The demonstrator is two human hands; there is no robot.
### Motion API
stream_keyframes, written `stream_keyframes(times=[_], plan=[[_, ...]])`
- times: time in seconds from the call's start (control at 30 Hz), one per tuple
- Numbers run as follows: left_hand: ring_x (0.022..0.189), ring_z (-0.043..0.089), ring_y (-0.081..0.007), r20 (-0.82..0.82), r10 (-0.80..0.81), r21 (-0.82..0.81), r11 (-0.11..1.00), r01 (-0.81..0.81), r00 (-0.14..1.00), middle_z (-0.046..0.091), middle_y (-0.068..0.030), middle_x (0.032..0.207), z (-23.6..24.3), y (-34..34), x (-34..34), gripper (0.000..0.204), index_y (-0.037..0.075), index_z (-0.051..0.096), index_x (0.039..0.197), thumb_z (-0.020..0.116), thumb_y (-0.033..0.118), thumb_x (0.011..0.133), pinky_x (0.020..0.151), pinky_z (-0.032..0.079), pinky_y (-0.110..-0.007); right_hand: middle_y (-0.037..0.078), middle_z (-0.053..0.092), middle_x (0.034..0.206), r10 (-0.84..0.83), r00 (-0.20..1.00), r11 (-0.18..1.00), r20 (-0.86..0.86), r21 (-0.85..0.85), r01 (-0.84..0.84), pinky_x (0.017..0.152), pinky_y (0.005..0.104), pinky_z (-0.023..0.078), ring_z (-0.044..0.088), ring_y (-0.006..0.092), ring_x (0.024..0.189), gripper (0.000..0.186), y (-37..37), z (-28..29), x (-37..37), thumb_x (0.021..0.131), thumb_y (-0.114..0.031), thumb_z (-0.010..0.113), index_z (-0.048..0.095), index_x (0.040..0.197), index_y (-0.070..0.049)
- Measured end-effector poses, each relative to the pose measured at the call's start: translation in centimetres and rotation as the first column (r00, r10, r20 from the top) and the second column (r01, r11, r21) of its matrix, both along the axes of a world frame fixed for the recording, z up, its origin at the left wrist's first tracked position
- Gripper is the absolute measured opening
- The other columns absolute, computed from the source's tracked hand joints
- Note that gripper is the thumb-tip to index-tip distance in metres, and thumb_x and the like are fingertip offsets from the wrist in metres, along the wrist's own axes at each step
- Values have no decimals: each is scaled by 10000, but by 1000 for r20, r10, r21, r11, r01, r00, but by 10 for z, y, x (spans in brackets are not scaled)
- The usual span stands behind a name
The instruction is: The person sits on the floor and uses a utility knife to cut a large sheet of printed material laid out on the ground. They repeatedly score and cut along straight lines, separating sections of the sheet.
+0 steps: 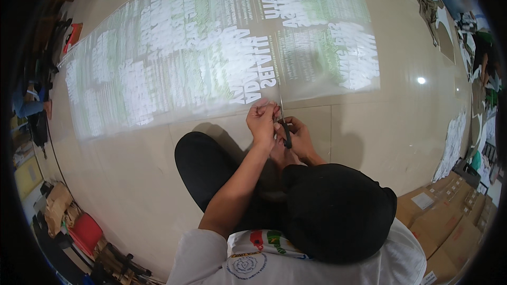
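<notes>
A large clear plastic sheet (158, 63), printed with white and green mirrored lettering, lies spread on the tiled floor before me. My left hand (262, 122) is closed at its near edge, fingertips pinched on the film. Just to the right, my right hand (300, 138) grips a pair of scissors (287, 133) by the black handles. The thin blades point away from me and reach over the sheet, along a narrow unprinted strip between two printed blocks. Whether the blades are apart is too small to tell. My bent knees rise close behind both hands.
Brown cardboard boxes (441, 221) stand at the lower right, with white sheets (451, 142) on the floor beyond them. A red chair or bag (85, 234) and brown paper (57, 203) are at the lower left. Parts of other people show at both side edges.
</notes>
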State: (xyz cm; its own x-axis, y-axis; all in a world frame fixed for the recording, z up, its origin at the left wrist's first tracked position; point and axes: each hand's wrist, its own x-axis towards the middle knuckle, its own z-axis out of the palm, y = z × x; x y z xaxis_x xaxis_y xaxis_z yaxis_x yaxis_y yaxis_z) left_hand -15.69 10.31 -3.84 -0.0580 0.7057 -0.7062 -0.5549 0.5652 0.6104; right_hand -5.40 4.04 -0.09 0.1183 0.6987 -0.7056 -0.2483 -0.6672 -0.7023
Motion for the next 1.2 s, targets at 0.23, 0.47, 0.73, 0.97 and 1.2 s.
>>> stream_keyframes(times=[0.23,0.47,0.73,0.97,1.2], plan=[[789,657,-149,-41,29,-1,1000,-29,999,630,-55,858,1,0,1,289,-56,579,1182,724,8,941,739,569,-296,69,690,816,1,1000,1000,13,-25,-1,618,257,471,604,103,681,356,0,-2,-2,949,-259,780,651,1113,29],[847,682,-174,-52,0,0,1000,0,999,644,-68,912,-3,-1,0,314,-53,573,1194,734,26,937,812,595,-325,99,724,817,-10,1000,1000,11,-17,10,618,269,486,646,120,700,431,-3,-12,-1,905,-312,828,665,1115,27],[846,686,-179,-62,3,-11,1000,-4,998,644,-71,914,-2,-2,0,314,-57,573,1195,734,23,937,829,600,-326,72,683,798,-62,998,998,-8,-32,61,601,253,487,611,105,661,342,-1,-7,-6,936,-236,802,654,1094,29],[811,661,-161,-36,10,-21,1000,-10,999,630,-53,865,-4,0,1,227,-15,595,1067,748,103,949,756,575,-295,73,690,766,-41,998,998,41,-42,42,551,245,476,606,102,616,365,0,-2,-7,929,-244,813,653,1078,48],[639,515,-92,48,-93,-158,982,99,995,596,-5,727,2,5,0,249,58,646,836,771,237,955,580,433,-255,79,684,740,-48,997,998,57,-45,51,534,247,474,608,105,592,378,1,1,-9,926,-243,816,647,1066,65]])
